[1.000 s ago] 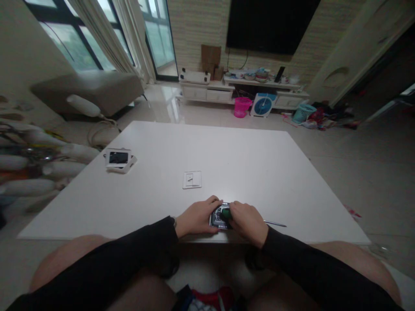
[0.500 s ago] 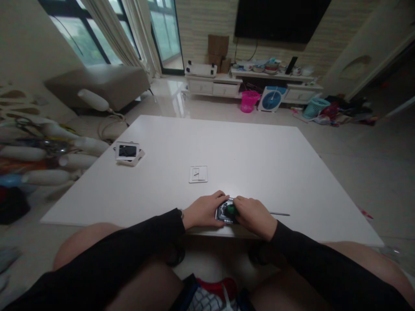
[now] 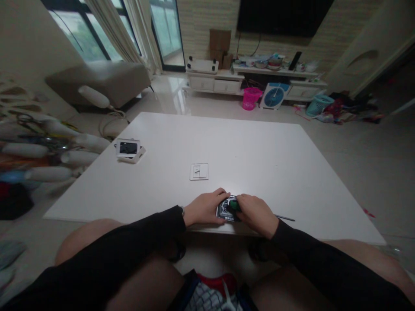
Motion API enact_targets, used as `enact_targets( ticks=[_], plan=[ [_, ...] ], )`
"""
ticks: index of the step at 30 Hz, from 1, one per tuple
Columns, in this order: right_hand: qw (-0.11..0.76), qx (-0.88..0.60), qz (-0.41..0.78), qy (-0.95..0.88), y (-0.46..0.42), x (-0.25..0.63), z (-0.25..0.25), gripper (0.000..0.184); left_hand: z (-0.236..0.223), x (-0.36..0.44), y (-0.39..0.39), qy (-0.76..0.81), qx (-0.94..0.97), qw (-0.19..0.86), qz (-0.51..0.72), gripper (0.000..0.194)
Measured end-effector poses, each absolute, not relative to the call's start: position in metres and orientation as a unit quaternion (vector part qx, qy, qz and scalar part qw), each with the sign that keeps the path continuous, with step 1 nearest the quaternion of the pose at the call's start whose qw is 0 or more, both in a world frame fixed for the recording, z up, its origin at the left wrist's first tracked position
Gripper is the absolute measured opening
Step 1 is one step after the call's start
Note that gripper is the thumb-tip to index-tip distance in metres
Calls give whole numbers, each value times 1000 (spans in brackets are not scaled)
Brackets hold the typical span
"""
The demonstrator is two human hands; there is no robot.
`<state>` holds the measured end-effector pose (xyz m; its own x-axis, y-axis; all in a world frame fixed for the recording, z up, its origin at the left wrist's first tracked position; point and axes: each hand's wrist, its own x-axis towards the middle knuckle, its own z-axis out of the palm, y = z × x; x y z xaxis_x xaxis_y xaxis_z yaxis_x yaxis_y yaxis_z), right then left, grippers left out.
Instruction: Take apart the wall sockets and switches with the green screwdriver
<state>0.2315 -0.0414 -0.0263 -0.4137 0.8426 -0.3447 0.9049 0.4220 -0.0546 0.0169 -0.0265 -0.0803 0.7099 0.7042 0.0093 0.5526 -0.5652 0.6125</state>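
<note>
A small black square part (image 3: 222, 211) with pale markings, perhaps the back of a wall switch or socket, lies at the table's near edge. My left hand (image 3: 205, 209) is closed around its left side, thumb low and fingers on the upper edge. In my right hand (image 3: 257, 213) is a screwdriver, its green handle (image 3: 234, 205) pointing left over the black part. A thin metal shaft (image 3: 285, 218) juts out to the right from behind that hand, in line with the handle. Whether the handle presses on the part I cannot tell.
On the white table (image 3: 259, 168), a thin white square plate (image 3: 203, 171) lies beyond my left hand. Stacked white pieces (image 3: 139, 154) with a dark centre are at the table's left. A pink basket (image 3: 251, 100) and a fan (image 3: 274, 96) stand on the floor beyond.
The view has shifted slightly. The screwdriver's shaft now slants a little more toward me, and its green handle has turned slightly. Both hands keep their holds.
</note>
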Motion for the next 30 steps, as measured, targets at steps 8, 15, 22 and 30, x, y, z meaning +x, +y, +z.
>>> enact_targets(
  ticks=[8, 15, 22, 30],
  plan=[
    [157, 523, -105, 831, -47, 226, -21, 23, -81, 17, -27, 364, 874, 299, 122, 83],
    [153, 509, -106, 841, -46, 229, -23, 22, -81, 17, -27, 361, 871, 307, 130, 82],
    [149, 466, -115, 865, -40, 233, -25, 26, -81, 17, -26, 357, 871, 308, 135, 81],
    [149, 407, -118, 893, -32, 230, -23, 28, -81, 17, -25, 349, 874, 312, 127, 82]
  ],
)
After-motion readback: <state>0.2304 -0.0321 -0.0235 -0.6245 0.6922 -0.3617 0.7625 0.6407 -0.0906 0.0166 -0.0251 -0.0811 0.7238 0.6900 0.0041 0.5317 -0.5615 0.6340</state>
